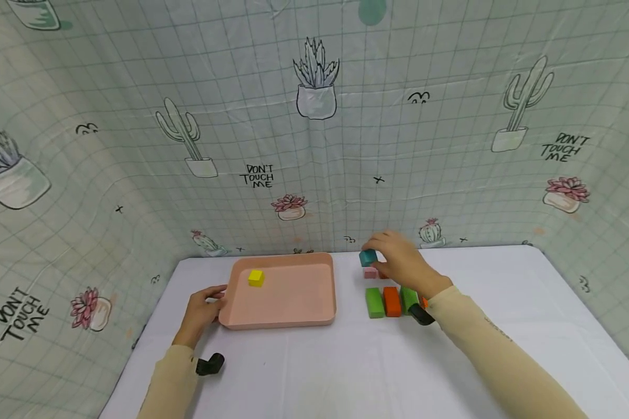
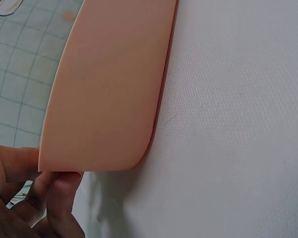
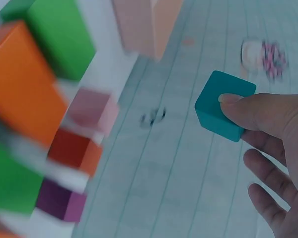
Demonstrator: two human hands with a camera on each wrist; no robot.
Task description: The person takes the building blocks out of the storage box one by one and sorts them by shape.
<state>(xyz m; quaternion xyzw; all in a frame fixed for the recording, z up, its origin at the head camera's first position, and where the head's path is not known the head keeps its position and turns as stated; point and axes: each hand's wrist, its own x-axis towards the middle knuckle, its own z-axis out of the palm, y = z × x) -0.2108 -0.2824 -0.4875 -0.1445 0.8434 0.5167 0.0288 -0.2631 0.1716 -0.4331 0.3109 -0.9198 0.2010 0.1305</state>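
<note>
My right hand pinches a teal cube between thumb and fingers, above the back of the table. In the right wrist view the thumb lies on the cube's face, and the other fingers are bent behind it. Below the cube in the head view are a small pink block and a red-orange one, partly hidden by the hand. My left hand holds the left edge of a shallow pink tray, its fingertips at the rim and outer wall. A yellow cube sits inside the tray, near its back left.
Right of the tray, green and orange blocks stand in a row, partly covered by the right wrist's black camera. A purple block shows in the right wrist view. A cactus-print cloth hangs behind the white table.
</note>
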